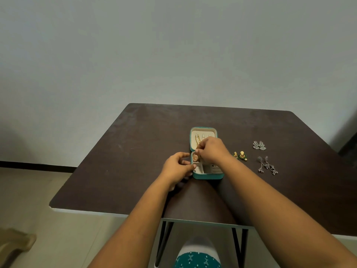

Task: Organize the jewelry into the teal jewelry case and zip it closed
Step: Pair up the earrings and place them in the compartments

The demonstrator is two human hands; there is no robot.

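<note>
You've got 1 teal jewelry case (207, 176) lying open near the middle of the table (135, 151), lid flat on its far side. Your right hand (211, 151) is over the case, fingertips pinched on a gold chain (197, 143) w/ a round pendant (195, 157) sitting in the near-left compartment. Your left hand (176, 168) curls vs. the case's left edge, steadying it. Right of the case: 3 earring pairs — gold-green pair (240, 156) closest, silver studs (259, 145) farther out, long silver danglers (267, 165) nearer you.
</note>
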